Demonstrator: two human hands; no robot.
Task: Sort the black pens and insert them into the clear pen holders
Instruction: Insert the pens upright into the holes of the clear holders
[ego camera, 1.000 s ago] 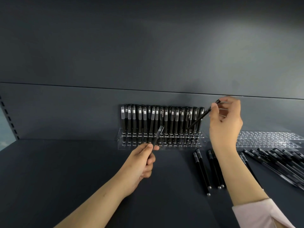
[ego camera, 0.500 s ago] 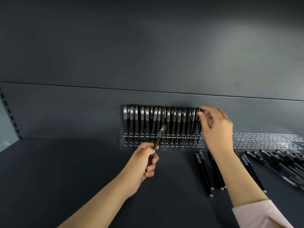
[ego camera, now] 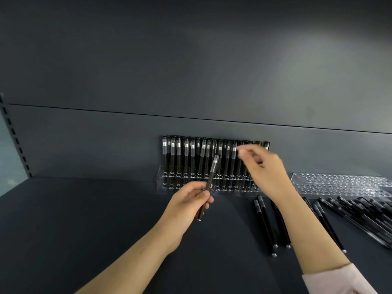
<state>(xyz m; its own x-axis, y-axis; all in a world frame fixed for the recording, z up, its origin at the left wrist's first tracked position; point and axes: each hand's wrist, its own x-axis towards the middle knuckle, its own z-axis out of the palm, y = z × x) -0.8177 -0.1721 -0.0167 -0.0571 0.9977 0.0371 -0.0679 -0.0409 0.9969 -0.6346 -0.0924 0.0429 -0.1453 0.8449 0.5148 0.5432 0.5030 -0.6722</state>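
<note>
The left hand [ego camera: 186, 200] holds one black pen [ego camera: 210, 183] between the thumb and the fingers, closed around the lower part of its barrel. The pen is tilted, with its clear cap pointing up and a little to the right, just in front of the filled clear pen holder [ego camera: 167, 184]. This holder stands on the dark shelf [ego camera: 84, 219] against the back panel [ego camera: 191, 60], and a row of black pens [ego camera: 191, 155] stands upright in it, caps up.

The right hand [ego camera: 265, 166] is raised in front of the right end of that row. It is blurred, the fingers are loosely curled, and I cannot tell whether it has hold of anything.

To the right, a second clear pen holder [ego camera: 339, 184] lies on the shelf with its holes showing and no pen in them. Between the two forearms, several loose pens [ego camera: 265, 225] lie on the shelf close together, almost parallel. Further right, a bigger pile of black pens [ego camera: 367, 215] lies in front of the second holder, reaching the right edge of the view. A light pink sleeve [ego camera: 331, 281] covers the right forearm near the bottom edge.
</note>
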